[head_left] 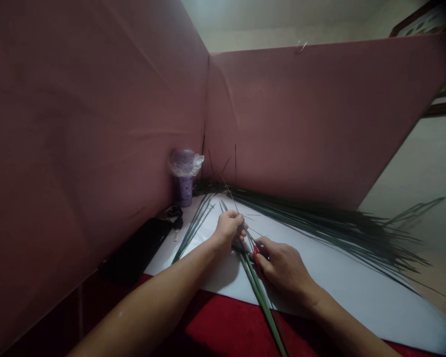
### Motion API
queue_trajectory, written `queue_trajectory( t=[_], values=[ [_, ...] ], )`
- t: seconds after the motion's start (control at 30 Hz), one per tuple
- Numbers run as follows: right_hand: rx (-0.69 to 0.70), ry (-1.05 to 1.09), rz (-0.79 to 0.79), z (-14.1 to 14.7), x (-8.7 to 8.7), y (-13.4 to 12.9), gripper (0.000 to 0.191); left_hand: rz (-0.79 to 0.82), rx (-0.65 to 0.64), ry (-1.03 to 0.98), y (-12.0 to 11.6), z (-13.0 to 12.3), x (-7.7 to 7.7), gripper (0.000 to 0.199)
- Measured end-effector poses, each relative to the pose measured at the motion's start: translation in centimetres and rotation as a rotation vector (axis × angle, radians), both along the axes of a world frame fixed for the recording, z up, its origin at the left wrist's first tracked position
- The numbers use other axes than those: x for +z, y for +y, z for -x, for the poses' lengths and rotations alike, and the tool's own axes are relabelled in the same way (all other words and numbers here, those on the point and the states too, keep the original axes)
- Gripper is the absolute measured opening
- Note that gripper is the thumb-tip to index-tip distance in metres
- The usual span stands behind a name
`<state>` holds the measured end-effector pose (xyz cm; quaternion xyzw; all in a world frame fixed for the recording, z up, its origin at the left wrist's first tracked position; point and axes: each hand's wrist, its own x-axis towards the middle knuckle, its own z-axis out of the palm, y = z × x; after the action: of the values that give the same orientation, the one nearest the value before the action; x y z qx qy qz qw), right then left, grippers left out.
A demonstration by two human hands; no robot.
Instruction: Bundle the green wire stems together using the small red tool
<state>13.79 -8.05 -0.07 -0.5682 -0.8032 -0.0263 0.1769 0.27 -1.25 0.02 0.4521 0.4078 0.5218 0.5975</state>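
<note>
My left hand (231, 225) is closed, pinching thin green leaf strips near the middle of the white sheet. Long green leaves (258, 290) run from beneath it toward me, over the sheet's front edge. In my right hand (282, 260) are red-handled scissors (256, 249). Their metal blades point up and left and meet the strips right beside my left fingertips. Whether the blades are fully closed is too small to make out. A few thin dark strands stick up beyond my left hand.
A large pile of long green leaves (319, 218) stretches along the back and right of the white sheet (342, 287). Cut leaves (193, 233) lie at left. A purple cup (186, 191) with clear plastic, keys (176, 223) and a black flat object (141, 248) stand by the pink panels (96, 124).
</note>
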Motion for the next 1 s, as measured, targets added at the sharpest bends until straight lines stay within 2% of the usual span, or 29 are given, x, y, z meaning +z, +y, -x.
queue_trajectory(
  t=[1.0],
  values=[
    [-0.017, 0.009, 0.017, 0.08, 0.08, -0.04, 0.011, 0.045, -0.012, 0.027, -0.47, -0.1, 0.25, 0.014]
  ],
)
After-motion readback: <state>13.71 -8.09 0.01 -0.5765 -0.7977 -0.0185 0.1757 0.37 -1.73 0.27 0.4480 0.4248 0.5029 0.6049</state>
